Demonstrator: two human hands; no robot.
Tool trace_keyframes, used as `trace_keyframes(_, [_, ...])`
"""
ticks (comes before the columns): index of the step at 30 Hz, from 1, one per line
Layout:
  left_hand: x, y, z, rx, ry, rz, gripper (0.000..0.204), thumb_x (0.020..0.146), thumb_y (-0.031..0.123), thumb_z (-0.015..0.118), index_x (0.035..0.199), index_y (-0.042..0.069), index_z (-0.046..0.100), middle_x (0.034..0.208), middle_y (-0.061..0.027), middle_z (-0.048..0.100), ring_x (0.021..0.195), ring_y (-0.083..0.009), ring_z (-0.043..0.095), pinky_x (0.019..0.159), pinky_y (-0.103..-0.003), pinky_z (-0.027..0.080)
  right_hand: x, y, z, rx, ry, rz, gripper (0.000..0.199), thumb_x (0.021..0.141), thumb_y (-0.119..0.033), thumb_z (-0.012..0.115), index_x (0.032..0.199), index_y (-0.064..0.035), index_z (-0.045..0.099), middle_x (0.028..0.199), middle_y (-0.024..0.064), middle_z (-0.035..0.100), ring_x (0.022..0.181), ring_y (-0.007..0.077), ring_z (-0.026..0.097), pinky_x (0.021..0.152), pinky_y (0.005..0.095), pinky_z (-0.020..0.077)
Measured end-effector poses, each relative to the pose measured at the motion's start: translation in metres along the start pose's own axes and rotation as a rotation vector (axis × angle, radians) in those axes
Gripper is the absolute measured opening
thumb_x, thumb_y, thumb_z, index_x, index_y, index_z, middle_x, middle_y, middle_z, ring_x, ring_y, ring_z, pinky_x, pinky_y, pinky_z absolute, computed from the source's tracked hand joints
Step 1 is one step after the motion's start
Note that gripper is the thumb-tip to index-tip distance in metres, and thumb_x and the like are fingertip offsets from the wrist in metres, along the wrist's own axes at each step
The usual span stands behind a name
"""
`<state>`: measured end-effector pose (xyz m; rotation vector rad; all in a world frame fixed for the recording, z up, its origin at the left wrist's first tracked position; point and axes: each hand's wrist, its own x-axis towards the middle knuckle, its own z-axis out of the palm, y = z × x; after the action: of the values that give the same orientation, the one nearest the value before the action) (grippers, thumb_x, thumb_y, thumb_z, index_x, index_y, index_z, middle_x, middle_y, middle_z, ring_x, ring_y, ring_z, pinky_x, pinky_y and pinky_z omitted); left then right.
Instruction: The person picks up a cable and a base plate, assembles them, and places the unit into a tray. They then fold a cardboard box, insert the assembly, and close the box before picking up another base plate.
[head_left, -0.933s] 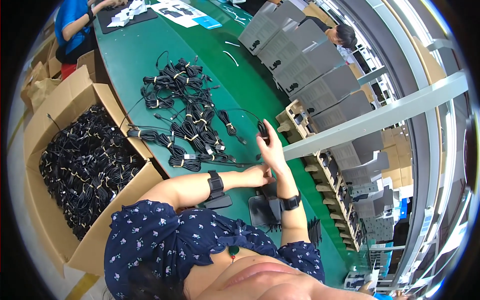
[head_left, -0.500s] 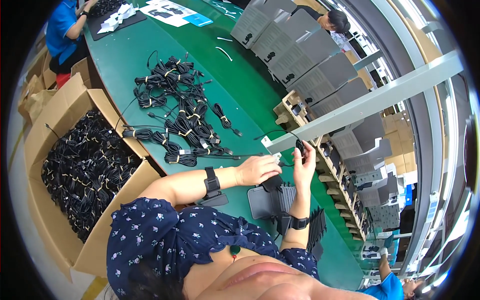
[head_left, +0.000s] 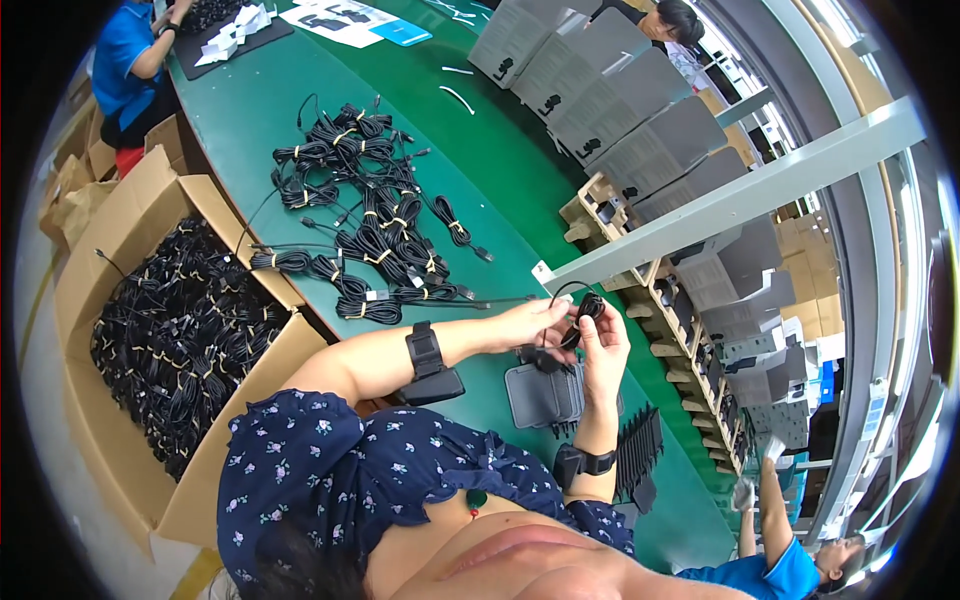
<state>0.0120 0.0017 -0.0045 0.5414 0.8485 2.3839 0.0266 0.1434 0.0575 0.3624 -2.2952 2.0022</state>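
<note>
My left hand (head_left: 522, 322) and my right hand (head_left: 604, 348) meet above the green table's (head_left: 300, 100) near edge. Between them they hold one thin black cable (head_left: 583, 307), which loops over my fingertips. The right hand pinches its dark end piece, and the left hand grips the cord beside it. Each wrist wears a black band. Just below the hands lies a dark grey flat tray (head_left: 543, 396). A heap of bundled black cables (head_left: 375, 235), tied with light bands, lies on the table left of my hands.
An open cardboard box (head_left: 250, 385) full of black cables stands at my left. Grey folded cartons (head_left: 620, 130) line the table's far side, with a wooden rack (head_left: 665, 330) and a grey rail (head_left: 740, 195). Black ribbed parts (head_left: 638, 452) lie nearby. People in blue work at both ends.
My right hand has carried the cable from farther out over the table back toward me. My left hand has come up to it and taken hold of the cord.
</note>
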Motion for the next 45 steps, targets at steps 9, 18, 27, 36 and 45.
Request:
trace_keyframes(9, [-0.008, 0.001, 0.001, 0.234, -0.041, -0.354, 0.046, 0.095, 0.044, 0.035, 0.069, 0.008, 0.049, 0.056, 0.0031, 0.04, 0.041, -0.0057, 0.033, 0.037, -0.021, 0.028, -0.007, -0.014, -0.002, -1.252, -0.415, -0.807, 0.053, 0.079, -0.027, 0.059, 0.127, -0.0083, 0.045, 0.11, 0.0111, 0.056, 0.104, 0.025, 0.052, 0.099, 0.0434, 0.0304])
trace_keyframes(18, [-0.009, -0.005, -0.012, 0.495, -0.24, -0.454, 0.044, 0.094, 0.044, 0.037, 0.081, 0.006, 0.054, 0.063, -0.0047, 0.06, 0.047, -0.008, 0.053, 0.041, -0.02, 0.041, -0.03, 0.003, -0.02, -1.14, -0.405, -0.557, 0.052, 0.079, -0.031, 0.058, 0.127, -0.0136, 0.047, 0.069, 0.005, 0.056, 0.065, 0.0206, 0.057, 0.058, 0.0308, 0.045])
trace_keyframes(27, [-0.003, -0.003, -0.015, 0.538, 0.146, -0.285, 0.027, 0.092, 0.032, 0.049, 0.087, 0.006, 0.051, 0.064, -0.0038, 0.057, 0.048, -0.008, 0.052, 0.042, -0.021, 0.042, -0.024, -0.007, -0.052, -1.121, -0.185, -0.34, 0.03, 0.081, -0.015, 0.06, 0.11, -0.0152, 0.06, 0.083, 0.0099, 0.062, 0.072, 0.0254, 0.06, 0.064, 0.0326, 0.0472])
trace_keyframes(36, [0.002, -0.016, -0.037, 0.663, 0.217, -0.27, 0.022, 0.093, 0.025, 0.047, 0.092, 0.003, 0.053, 0.066, -0.0021, 0.056, 0.05, -0.0069, 0.051, 0.044, -0.019, 0.041, 0.065, 0.007, -0.118, -1.215, 0.458, -0.15, 0.029, 0.089, -0.038, 0.047, 0.107, -0.0195, 0.062, 0.084, 0.0122, 0.065, 0.08, 0.0298, 0.062, 0.068, 0.0379, 0.048])
trace_keyframes(45, [0.003, -0.015, -0.033, 0.699, 0.172, -0.269, 0.02, 0.093, 0.022, 0.046, 0.092, 0.003, 0.052, 0.067, -0.0026, 0.055, 0.05, -0.0066, 0.05, 0.045, -0.019, 0.041, 0.16, 0.006, -0.16, -1.496, 0.415, 0.061, 0.034, 0.087, -0.044, 0.045, 0.099, -0.0196, 0.065, 0.086, 0.0126, 0.065, 0.084, 0.0309, 0.062, 0.072, 0.0412, 0.0485])
